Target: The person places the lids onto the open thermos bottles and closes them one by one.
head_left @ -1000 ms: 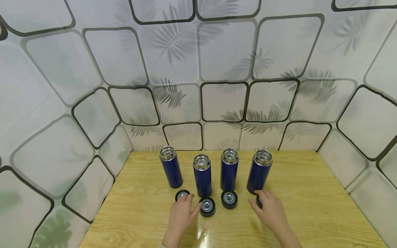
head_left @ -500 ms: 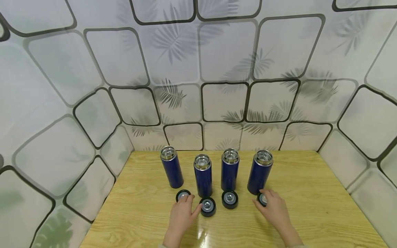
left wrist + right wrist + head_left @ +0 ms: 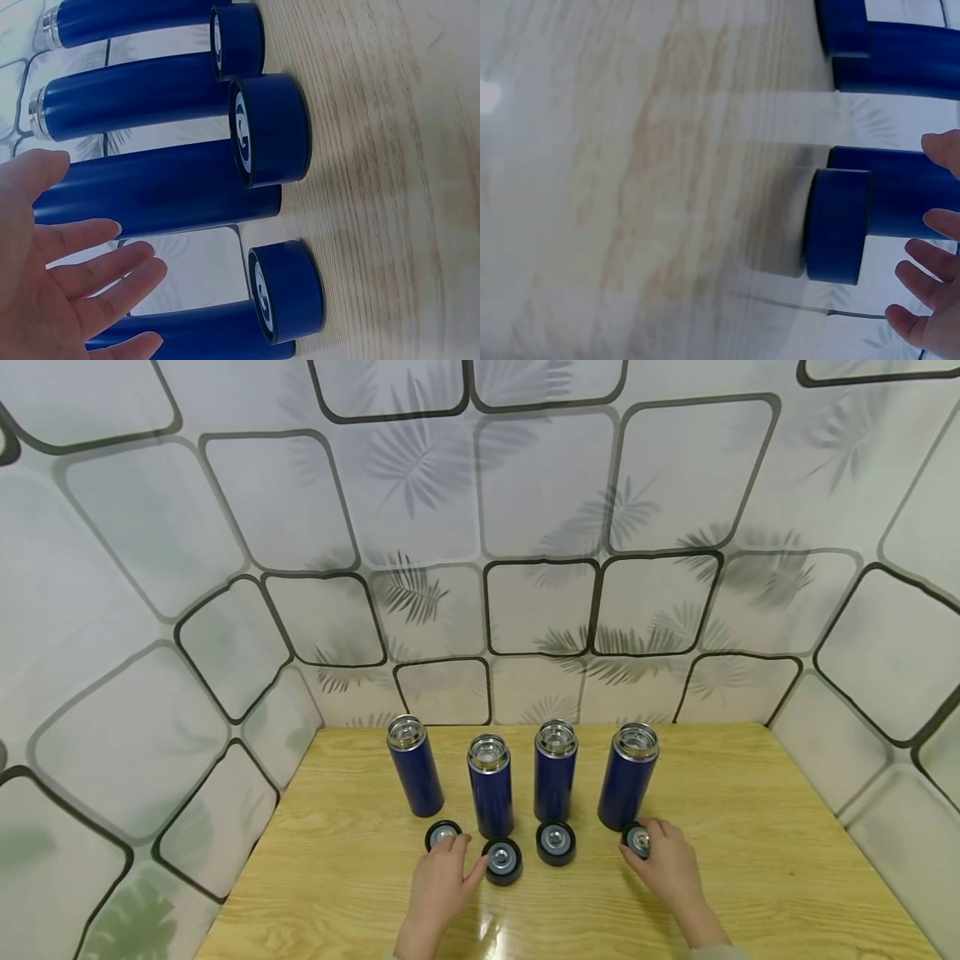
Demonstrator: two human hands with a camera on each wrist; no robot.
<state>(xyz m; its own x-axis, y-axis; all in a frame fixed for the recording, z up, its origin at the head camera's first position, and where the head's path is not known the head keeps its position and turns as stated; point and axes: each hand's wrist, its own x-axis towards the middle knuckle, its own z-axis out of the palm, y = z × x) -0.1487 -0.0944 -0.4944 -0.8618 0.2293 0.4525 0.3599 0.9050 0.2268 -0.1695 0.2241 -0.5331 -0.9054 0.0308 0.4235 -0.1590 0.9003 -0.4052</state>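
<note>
Several dark blue vacuum flasks stand uncapped in a row, among them a leftmost flask (image 3: 416, 772) and a rightmost flask (image 3: 624, 781). In front of each lies a lid with its inner side up. My left hand (image 3: 440, 881) hovers over the leftmost lid (image 3: 443, 833) and beside the second lid (image 3: 502, 860); the left wrist view shows its fingers spread and apart from them. My right hand (image 3: 670, 864) is at the rightmost lid (image 3: 636, 841), partly covering it in the head view. In the right wrist view its loose fingers are apart from that lid (image 3: 838, 225).
Between the hands lies a third lid (image 3: 555, 842), in front of another flask (image 3: 553, 781). The wooden table (image 3: 780, 852) meets a patterned backdrop (image 3: 540, 610) behind and at both sides.
My right hand has shifted slightly right, uncovering more of the rightmost lid. The left hand stays in nearly the same place, and the flasks stand as before.
</note>
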